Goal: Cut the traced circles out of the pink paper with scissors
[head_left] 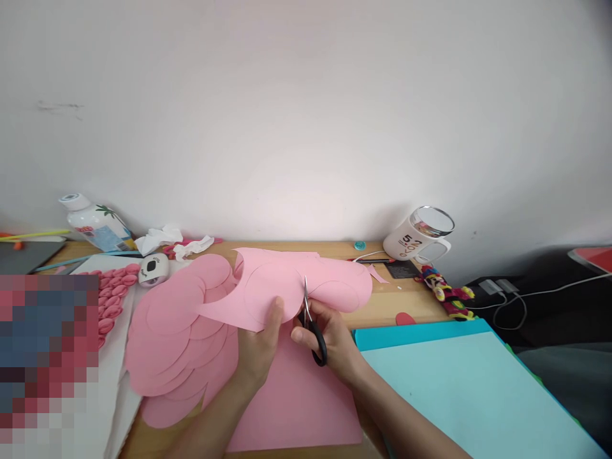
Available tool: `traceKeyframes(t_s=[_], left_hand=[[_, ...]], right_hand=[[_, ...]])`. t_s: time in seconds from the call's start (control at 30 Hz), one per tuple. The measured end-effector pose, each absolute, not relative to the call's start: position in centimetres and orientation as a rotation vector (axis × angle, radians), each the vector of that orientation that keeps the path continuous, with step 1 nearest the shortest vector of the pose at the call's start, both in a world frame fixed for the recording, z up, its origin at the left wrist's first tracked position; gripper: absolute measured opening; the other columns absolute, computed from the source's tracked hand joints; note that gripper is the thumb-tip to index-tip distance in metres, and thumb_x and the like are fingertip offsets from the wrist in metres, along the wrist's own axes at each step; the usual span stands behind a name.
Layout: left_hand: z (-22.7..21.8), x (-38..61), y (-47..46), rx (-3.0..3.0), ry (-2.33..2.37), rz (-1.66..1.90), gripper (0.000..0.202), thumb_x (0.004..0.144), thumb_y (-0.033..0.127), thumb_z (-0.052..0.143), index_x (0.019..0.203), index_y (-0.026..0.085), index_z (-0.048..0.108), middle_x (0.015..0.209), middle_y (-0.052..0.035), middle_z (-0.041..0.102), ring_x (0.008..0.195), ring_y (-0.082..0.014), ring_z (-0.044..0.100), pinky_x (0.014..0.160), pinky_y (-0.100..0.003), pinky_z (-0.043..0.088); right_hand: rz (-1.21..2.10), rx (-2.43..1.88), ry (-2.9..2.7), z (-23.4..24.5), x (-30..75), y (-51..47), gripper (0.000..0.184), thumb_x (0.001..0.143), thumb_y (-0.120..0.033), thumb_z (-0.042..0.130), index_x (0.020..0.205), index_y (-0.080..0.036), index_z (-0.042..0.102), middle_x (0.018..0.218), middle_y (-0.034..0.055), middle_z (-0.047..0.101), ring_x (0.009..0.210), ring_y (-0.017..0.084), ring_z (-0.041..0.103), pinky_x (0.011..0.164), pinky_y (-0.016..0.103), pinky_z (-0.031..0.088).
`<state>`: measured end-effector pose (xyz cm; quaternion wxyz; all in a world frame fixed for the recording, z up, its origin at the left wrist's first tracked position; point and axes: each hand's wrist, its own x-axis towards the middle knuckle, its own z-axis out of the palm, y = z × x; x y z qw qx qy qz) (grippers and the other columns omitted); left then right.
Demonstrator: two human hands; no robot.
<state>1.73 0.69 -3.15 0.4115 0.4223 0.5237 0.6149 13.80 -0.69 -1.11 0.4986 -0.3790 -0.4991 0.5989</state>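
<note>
My left hand (261, 347) grips a sheet of pink paper (272, 287) by its lower edge, thumb on top. Drawn round outlines show on the sheet, and its left side has a curved cut-out. In my right hand (332, 338) are scissors (318, 344) with black handles; their blades point up and lie at the paper's edge, between two outlines. The right part of the sheet curls over. To the left lies a pile of cut pink paper circles (167, 325). Under my hands is another flat pink sheet (296, 408).
A white mug (406, 239) with a metal rim and a small figurine (444, 290) stand at back right. Blue sheets (459, 382) lie at right. A bottle (98, 223), crumpled tissues (160, 239) and a small white device (153, 270) sit at back left.
</note>
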Motion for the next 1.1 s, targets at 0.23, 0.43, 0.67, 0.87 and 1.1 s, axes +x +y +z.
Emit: traceKeyframes(t_s=[0.23, 0.43, 0.67, 0.87, 1.1], left_hand=[[-2.9, 1.6, 0.7, 1.107, 1.316, 1.534, 0.048, 0.072, 0.040, 0.063, 0.114, 0.018, 0.056, 0.109, -0.0097, 0.065, 0.106, -0.0253, 0.057, 0.089, -0.036, 0.049], [-2.7, 1.6, 0.8, 1.087, 1.317, 1.536, 0.051, 0.070, 0.041, 0.064, 0.114, 0.018, 0.056, 0.106, -0.0099, 0.066, 0.105, -0.0256, 0.058, 0.089, -0.036, 0.049], [-2.4, 1.6, 0.8, 1.081, 1.297, 1.527, 0.052, 0.069, 0.042, 0.065, 0.114, 0.017, 0.055, 0.107, -0.0097, 0.066, 0.106, -0.0257, 0.057, 0.089, -0.036, 0.049], [-2.3, 1.5, 0.7, 1.059, 1.251, 1.533, 0.050, 0.072, 0.039, 0.063, 0.116, 0.018, 0.053, 0.110, -0.0093, 0.065, 0.110, -0.0246, 0.055, 0.090, -0.034, 0.047], [-2.2, 1.4, 0.9, 1.082, 1.207, 1.548, 0.048, 0.075, 0.034, 0.061, 0.120, 0.019, 0.051, 0.111, -0.0081, 0.064, 0.113, -0.0225, 0.052, 0.091, -0.031, 0.046]], right_hand=[[1.442, -0.894, -1.210, -1.1, 13.8, -0.6, 0.034, 0.062, -0.038, 0.075, 0.071, -0.016, 0.051, 0.059, -0.0056, 0.038, 0.053, 0.008, 0.030, 0.048, 0.022, 0.026], [1.443, -0.890, -1.204, -1.1, 13.9, -0.6, 0.032, 0.062, -0.037, 0.076, 0.071, -0.016, 0.054, 0.058, -0.0059, 0.036, 0.052, 0.008, 0.029, 0.048, 0.022, 0.025], [1.434, -0.909, -1.225, -0.9, 14.0, -0.6, 0.035, 0.061, -0.043, 0.074, 0.069, -0.016, 0.052, 0.058, -0.0053, 0.037, 0.053, 0.008, 0.029, 0.047, 0.022, 0.025], [1.441, -0.941, -1.231, -0.7, 13.9, -0.7, 0.039, 0.061, -0.049, 0.072, 0.068, -0.018, 0.050, 0.056, -0.0054, 0.036, 0.051, 0.008, 0.027, 0.045, 0.022, 0.021], [1.471, -0.962, -1.219, -0.6, 13.9, -0.8, 0.037, 0.061, -0.046, 0.072, 0.067, -0.018, 0.050, 0.054, -0.0052, 0.039, 0.049, 0.009, 0.029, 0.045, 0.022, 0.023]])
